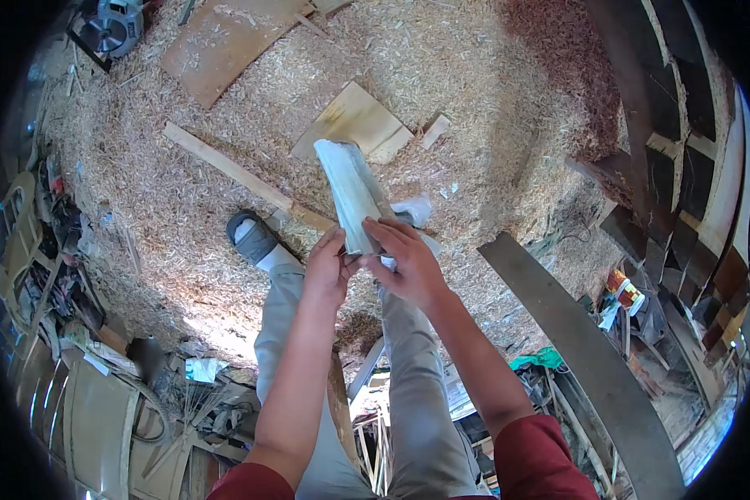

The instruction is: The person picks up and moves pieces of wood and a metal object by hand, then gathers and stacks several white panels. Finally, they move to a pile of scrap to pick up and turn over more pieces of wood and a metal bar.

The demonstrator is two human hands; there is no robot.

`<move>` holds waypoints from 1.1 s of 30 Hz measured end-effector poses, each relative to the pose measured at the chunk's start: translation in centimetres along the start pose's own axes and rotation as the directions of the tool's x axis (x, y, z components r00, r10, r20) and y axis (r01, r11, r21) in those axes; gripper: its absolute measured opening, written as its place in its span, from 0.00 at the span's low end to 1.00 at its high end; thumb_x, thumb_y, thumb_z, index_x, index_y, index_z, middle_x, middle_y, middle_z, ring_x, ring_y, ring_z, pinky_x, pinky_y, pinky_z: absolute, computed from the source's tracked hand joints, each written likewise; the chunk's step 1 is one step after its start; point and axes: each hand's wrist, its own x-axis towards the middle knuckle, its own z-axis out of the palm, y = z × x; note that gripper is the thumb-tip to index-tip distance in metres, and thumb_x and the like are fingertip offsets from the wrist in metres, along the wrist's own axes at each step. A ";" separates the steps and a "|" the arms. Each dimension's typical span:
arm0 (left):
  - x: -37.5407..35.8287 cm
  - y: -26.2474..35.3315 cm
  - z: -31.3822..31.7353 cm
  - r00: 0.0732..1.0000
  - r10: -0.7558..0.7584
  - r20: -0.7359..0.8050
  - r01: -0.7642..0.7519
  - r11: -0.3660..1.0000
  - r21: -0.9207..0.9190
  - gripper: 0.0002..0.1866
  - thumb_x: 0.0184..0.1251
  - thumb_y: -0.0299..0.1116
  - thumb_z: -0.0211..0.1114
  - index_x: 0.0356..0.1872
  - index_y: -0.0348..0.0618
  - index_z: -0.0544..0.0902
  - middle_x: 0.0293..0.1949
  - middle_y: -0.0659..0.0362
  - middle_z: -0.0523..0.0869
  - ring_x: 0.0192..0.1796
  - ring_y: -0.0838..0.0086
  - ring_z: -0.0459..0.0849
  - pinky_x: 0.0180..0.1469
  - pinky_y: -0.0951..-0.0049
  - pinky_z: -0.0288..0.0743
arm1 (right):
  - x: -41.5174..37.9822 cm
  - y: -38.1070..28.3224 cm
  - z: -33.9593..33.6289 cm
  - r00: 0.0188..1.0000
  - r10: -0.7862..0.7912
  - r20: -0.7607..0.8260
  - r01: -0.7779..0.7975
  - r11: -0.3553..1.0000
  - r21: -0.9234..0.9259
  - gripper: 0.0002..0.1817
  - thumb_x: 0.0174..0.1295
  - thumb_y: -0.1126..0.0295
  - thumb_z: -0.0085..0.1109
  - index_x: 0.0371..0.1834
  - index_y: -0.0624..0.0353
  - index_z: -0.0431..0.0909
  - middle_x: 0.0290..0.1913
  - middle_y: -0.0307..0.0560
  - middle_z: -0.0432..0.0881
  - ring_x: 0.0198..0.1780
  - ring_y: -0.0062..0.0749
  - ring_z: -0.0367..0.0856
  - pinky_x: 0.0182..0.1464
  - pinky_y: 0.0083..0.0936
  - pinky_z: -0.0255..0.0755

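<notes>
We gripped the paper roll (352, 193) with both our left hand (326, 271) and right hand (408, 262), fingers clenched around its lower end.

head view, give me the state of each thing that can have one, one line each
left hand: shut on the near end of the pale sheet stack
right hand: shut on the same end
pale sheet stack: held off the floor, pointing away
long wood strip: lying flat on the shavings
plywood square: lying flat
circular saw: resting on the floor, top left
</notes>
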 end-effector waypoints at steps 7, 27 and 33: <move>0.2 -0.3 -0.5 1.000 -0.005 -0.023 0.007 0.997 0.078 0.14 0.80 0.39 0.55 0.54 0.41 0.78 0.43 0.57 0.88 0.40 0.73 0.90 0.38 0.76 0.88 | -0.5 2.0 1.0 1.000 0.011 -0.015 -0.008 0.988 0.155 0.20 0.59 0.68 0.69 0.56 0.54 0.83 0.61 0.42 0.84 0.56 0.45 0.81 0.60 0.38 0.73; 0.9 -1.1 -0.7 0.999 -0.049 -0.020 0.051 0.990 0.128 0.12 0.78 0.40 0.59 0.52 0.44 0.76 0.47 0.56 0.85 0.46 0.68 0.88 0.50 0.67 0.88 | -1.2 5.4 3.7 0.893 0.420 0.159 -0.432 0.705 0.563 0.42 0.58 0.61 0.75 0.75 0.54 0.65 0.78 0.61 0.57 0.78 0.51 0.58 0.75 0.36 0.59; 0.9 -0.7 -0.2 0.999 -0.006 -0.043 0.016 0.972 0.233 0.12 0.75 0.40 0.64 0.48 0.44 0.78 0.43 0.59 0.88 0.43 0.74 0.89 0.44 0.72 0.89 | -0.2 6.9 4.2 0.761 0.575 0.301 -0.505 0.234 0.831 0.40 0.64 0.56 0.69 0.75 0.62 0.63 0.72 0.57 0.68 0.72 0.41 0.67 0.71 0.31 0.63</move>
